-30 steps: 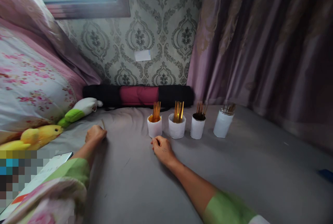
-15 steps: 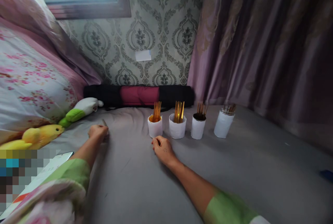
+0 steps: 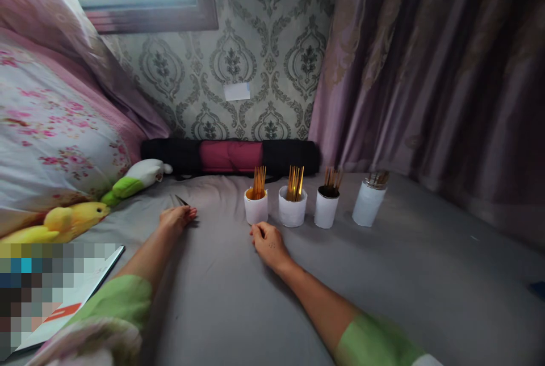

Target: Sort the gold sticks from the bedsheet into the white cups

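Observation:
My left hand [image 3: 176,218] is above the grey sheet, its fingers closed on what look like scissors [image 3: 182,201], whose pointed dark blades stick out past the fingers. My right hand [image 3: 268,245] rests just in front of a white cup [image 3: 256,211] with an orange inside and thin brown sticks [image 3: 259,183] standing in it. Its fingers are curled together near the cup's base; whatever they may hold is hidden. Beside that cup stands a wider white cup [image 3: 292,214] with golden sticks [image 3: 295,184].
Further right are a white cup [image 3: 326,211] with dark sticks and a tilted-looking white jar [image 3: 368,207]. A black and maroon roll [image 3: 232,155] lies along the wall. Plush toys [image 3: 80,219] and a white flat item [image 3: 91,286] are at the left.
My left hand has moved a little right and turned, showing more of the blades. My right hand stays at the left cup. The whole view has shifted slightly.

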The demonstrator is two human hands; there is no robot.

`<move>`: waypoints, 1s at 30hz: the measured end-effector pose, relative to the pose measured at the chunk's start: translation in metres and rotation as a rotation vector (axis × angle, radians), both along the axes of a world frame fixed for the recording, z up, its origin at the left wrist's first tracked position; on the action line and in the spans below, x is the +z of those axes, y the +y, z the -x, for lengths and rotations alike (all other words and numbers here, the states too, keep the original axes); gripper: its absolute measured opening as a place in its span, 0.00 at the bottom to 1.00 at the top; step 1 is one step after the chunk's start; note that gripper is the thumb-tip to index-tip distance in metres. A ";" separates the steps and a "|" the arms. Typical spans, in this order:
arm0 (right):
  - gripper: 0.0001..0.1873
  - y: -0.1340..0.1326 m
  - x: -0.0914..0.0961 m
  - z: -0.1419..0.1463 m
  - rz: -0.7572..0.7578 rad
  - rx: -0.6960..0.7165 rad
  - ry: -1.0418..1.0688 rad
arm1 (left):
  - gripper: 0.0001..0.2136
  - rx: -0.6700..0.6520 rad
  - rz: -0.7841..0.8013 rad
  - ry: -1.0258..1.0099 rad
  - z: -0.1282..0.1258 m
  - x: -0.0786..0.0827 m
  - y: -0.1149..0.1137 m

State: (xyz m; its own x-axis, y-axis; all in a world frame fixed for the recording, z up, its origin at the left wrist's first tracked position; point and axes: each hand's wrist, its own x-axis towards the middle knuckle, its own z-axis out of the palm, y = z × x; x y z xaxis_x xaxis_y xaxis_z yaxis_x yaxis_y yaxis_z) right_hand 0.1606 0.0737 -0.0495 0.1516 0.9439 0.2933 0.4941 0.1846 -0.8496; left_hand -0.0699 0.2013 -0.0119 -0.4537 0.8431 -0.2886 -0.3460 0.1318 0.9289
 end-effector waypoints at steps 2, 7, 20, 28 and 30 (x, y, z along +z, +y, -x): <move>0.16 0.000 0.000 0.000 0.002 0.004 0.003 | 0.07 -0.008 0.028 -0.022 -0.003 -0.001 -0.001; 0.16 0.001 0.000 0.000 -0.021 0.010 0.000 | 0.07 -0.040 0.047 -0.081 -0.010 0.000 -0.004; 0.16 -0.001 0.002 0.000 -0.006 0.012 0.001 | 0.09 -0.143 -0.020 -0.173 -0.026 -0.003 -0.032; 0.16 -0.001 0.004 -0.001 -0.012 0.025 0.009 | 0.09 -0.202 -0.085 -0.191 -0.036 -0.002 -0.053; 0.17 -0.002 0.005 -0.001 -0.010 0.030 0.006 | 0.08 -0.215 -0.095 -0.191 -0.040 -0.002 -0.059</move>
